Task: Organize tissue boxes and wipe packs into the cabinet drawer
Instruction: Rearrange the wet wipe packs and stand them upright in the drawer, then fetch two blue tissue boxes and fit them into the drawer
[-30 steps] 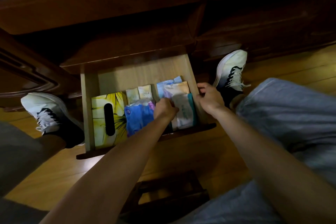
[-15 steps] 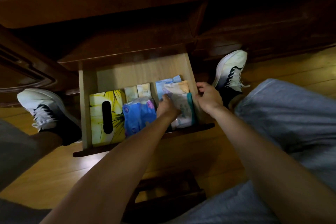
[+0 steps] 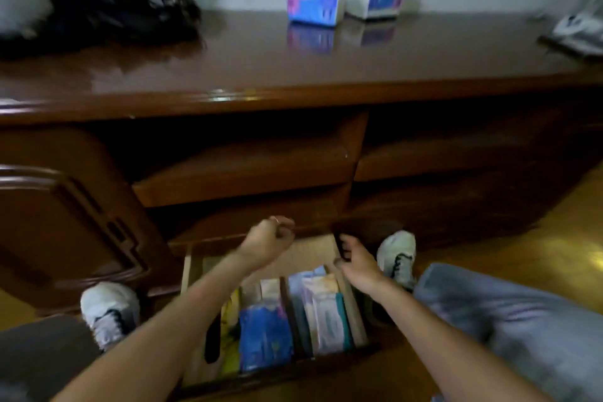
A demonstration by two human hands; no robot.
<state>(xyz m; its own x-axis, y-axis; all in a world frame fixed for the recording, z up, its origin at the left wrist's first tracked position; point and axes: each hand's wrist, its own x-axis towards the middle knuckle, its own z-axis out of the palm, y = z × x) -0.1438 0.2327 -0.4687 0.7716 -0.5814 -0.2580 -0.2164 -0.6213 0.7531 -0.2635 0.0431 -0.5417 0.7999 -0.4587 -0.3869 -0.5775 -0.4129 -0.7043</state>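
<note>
The light wood drawer (image 3: 187,274) stands pulled out of the dark cabinet, low in the head view. In it stand a yellow flowered tissue box (image 3: 230,339), a blue wipe pack (image 3: 265,336) and a white pack with a teal edge (image 3: 330,323), with paler packs behind them. My left hand (image 3: 268,242) hovers above the drawer's back, fingers curled, holding nothing. My right hand (image 3: 356,258) is over the drawer's right wall with fingers apart. On the cabinet top sit a pink and blue tissue pack (image 3: 312,6) and a white and blue pack (image 3: 375,2). The picture is blurred.
A black heap of things (image 3: 114,6) lies at the cabinet top's left, a white object (image 3: 582,30) at its far right. My white shoes (image 3: 109,312) (image 3: 397,254) flank the drawer. Open dark shelves sit above the drawer, a panelled door (image 3: 65,225) to the left.
The view has swung upward, so the cabinet top shows. My left hand has lifted out of the packs to above the drawer's back. My right hand has loosened from the drawer's right wall.
</note>
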